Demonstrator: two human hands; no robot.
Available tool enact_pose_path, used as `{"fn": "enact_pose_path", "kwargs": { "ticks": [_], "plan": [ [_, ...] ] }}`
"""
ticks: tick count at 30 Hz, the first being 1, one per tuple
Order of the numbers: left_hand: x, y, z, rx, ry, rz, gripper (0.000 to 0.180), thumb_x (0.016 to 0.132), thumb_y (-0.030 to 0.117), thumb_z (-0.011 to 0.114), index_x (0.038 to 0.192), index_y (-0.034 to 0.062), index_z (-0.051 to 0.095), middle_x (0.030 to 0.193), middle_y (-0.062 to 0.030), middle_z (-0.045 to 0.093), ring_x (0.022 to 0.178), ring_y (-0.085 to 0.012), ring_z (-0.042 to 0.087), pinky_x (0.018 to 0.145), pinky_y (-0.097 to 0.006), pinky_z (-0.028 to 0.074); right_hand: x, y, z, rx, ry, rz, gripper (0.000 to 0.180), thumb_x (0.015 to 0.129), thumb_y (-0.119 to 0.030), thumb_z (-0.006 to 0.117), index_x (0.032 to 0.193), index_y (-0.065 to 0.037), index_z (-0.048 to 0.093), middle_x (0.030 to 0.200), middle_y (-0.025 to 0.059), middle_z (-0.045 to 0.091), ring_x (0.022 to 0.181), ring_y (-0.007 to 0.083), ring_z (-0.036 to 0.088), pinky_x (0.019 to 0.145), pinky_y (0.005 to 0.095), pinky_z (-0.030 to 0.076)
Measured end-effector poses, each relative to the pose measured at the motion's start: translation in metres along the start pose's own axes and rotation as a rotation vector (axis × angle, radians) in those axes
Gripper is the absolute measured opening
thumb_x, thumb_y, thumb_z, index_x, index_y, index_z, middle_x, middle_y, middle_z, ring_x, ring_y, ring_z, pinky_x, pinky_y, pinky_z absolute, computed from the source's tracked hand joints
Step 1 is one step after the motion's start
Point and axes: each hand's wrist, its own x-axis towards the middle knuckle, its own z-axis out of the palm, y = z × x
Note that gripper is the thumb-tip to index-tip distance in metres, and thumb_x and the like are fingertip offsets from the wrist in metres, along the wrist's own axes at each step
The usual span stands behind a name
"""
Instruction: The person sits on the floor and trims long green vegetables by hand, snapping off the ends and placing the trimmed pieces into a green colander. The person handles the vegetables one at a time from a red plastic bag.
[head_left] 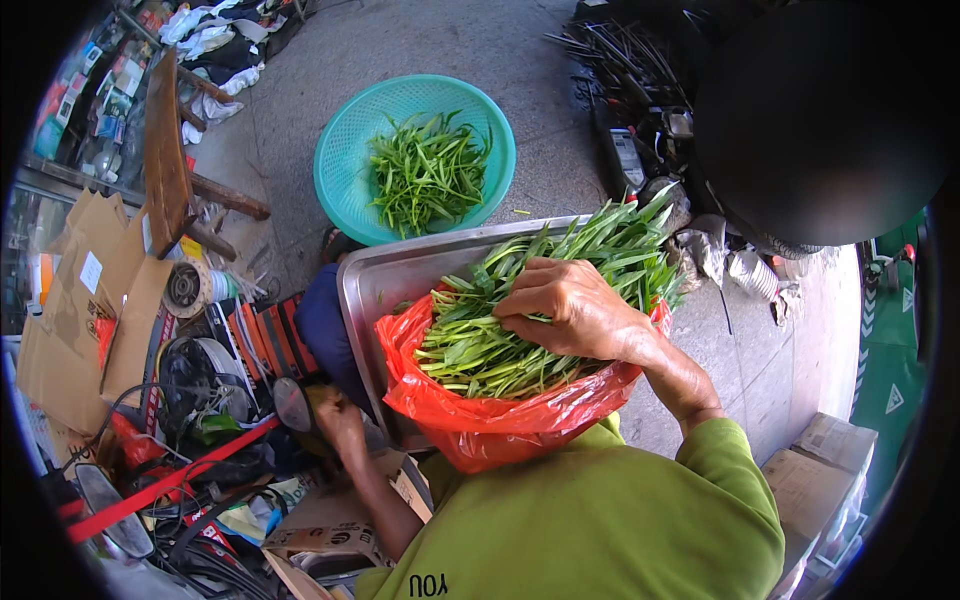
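Note:
A large bundle of water spinach [500,350] lies in a red plastic bag [470,430] on a rectangular metal tray [362,300] in front of me. My right hand [570,310] is closed over the top of the bundle, its fingers curled around some of the stems. Low on the left, beside the tray, my left hand [338,420] is curled next to a dark oval thing [294,405]; whatever it grips is hidden. Beyond the tray stands a turquoise perforated plastic basket [335,165] holding loose cut greens [430,175].
A wooden stool [168,150] and flattened cardboard [75,310] stand at left, above cluttered cables and a red strap [170,480]. Dark metal tools [630,70] fill the far right. Cardboard boxes [815,480] sit at lower right, an open carton [335,520] at lower left.

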Motion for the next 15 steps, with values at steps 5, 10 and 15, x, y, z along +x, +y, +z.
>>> {"fn": "enact_pose_path", "kwargs": {
  "ticks": [5,10,15],
  "plan": [
    [-0.026,0.105,-0.068,-0.645,0.301,0.262,0.023,0.094,0.014,0.063,0.11,-0.0013,0.069,0.098,-0.0104,0.071,0.086,-0.0145,0.065,0.075,-0.028,0.048,-0.003,-0.015,-0.012,0.128,0.07,-0.11,0.017,0.074,-0.006,0.072,0.091,-0.003,0.07,0.083,0.0092,0.063,0.083,0.0305,0.06,0.07,0.0421,0.05],
    [-0.071,0.199,-0.104,-0.404,0.246,1.015,0.026,0.083,0.001,0.067,0.108,-0.0018,0.071,0.111,-0.0169,0.067,0.098,-0.0291,0.065,0.081,-0.035,0.052,0.002,-0.037,-0.017,0.18,0.144,-0.263,0.024,0.075,-0.008,0.072,0.097,-0.001,0.069,0.083,0.0089,0.062,0.078,0.0289,0.058,0.067,0.04,0.05],
    [-0.069,0.212,-0.101,-0.304,0.177,1.214,0.023,0.078,0.0,0.071,0.101,-0.002,0.071,0.092,-0.013,0.064,0.082,-0.0289,0.061,0.074,-0.039,0.049,0.004,-0.039,-0.012,0.24,0.26,-0.32,0.025,0.075,-0.007,0.072,0.099,0.0,0.069,0.086,0.0092,0.063,0.077,0.0277,0.057,0.066,0.0387,0.05]
  ]
}}
